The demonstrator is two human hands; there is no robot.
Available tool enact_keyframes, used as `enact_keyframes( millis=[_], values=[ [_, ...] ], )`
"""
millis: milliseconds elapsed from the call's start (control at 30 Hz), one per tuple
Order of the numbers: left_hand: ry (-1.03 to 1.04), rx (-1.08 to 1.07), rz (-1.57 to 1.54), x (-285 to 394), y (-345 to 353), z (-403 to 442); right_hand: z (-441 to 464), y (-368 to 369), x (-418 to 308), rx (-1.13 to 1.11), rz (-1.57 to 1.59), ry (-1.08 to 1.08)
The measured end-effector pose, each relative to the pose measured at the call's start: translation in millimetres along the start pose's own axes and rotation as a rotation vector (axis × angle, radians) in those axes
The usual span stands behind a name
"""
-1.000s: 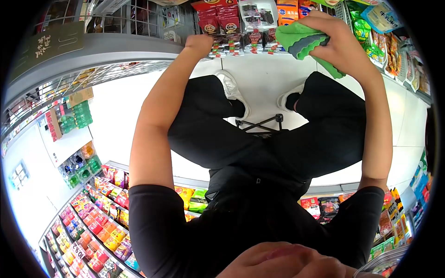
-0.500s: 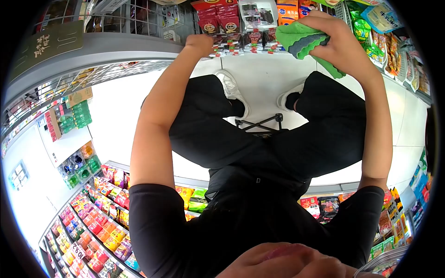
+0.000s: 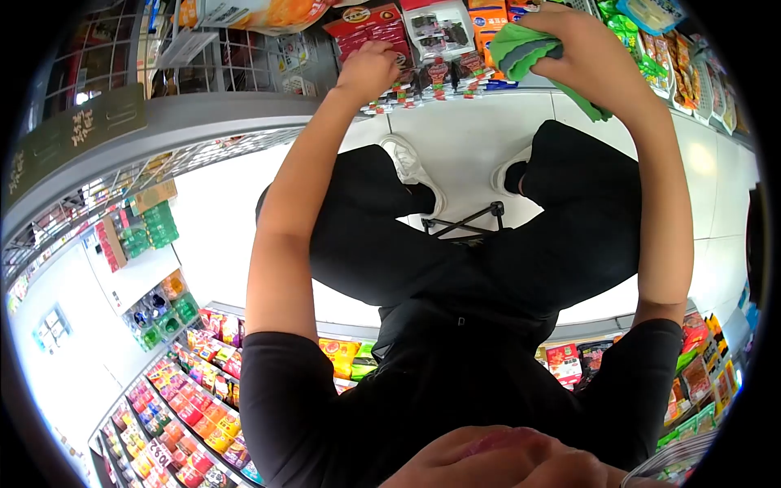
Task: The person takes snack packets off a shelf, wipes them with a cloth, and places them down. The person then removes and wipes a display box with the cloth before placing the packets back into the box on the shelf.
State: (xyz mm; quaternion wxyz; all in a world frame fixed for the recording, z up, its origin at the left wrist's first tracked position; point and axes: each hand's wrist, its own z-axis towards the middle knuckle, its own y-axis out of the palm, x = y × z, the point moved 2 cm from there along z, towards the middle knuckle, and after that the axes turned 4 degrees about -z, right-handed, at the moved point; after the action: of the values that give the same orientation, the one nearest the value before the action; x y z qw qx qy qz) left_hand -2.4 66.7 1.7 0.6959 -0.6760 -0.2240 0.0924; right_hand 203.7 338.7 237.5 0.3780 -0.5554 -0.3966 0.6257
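Your left hand (image 3: 370, 71) on red snack packets (image 3: 381, 29); can't tell whether fingers pinch any. Right hand (image 3: 587, 47) grips bunched green-and-grey cloth (image 3: 517, 50) beside orange packets (image 3: 486, 19). Touch packets lightly, avoid crumpling; gather cloth's loose end.

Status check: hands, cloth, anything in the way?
Left hand over red snack packets. Right hand gripping green cloth. Cloth partly hides orange packets.

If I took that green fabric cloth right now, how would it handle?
The green fabric cloth would probably be floppy: it bunches in the right hand, with a loose end trailing out. It's likely light, its folds looking thin. Crumpled as it is, it seems unlikely to roll.
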Motion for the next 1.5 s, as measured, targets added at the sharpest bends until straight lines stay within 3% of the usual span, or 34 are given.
enact_keyframes(
  millis=[133, 167, 267, 433, 1100, 1500],
  values=[
    [0.093, 0.100, 0.070, 15, 35, 40, -2, -2, 3, 0.016, 0.016, 0.014],
    [0.048, 0.022, 0.105, 23, 44, 49, -3, -2, 4, 0.026, 0.025, 0.016],
    [0.085, 0.050, 0.205, 40, 72, 64, -6, -7, -2, 0.046, 0.027, 0.025],
    [-0.106, -0.195, 0.279, 45, 103, 85, -5, -6, 14, 0.052, 0.024, 0.019],
    [-0.199, -0.347, 0.180, 28, 101, 94, -1, -1, 22, 0.029, 0.050, 0.023],
    [-0.256, -0.277, 0.279, 43, 115, 105, 1, 1, 25, 0.061, 0.037, 0.000]
  ],
)
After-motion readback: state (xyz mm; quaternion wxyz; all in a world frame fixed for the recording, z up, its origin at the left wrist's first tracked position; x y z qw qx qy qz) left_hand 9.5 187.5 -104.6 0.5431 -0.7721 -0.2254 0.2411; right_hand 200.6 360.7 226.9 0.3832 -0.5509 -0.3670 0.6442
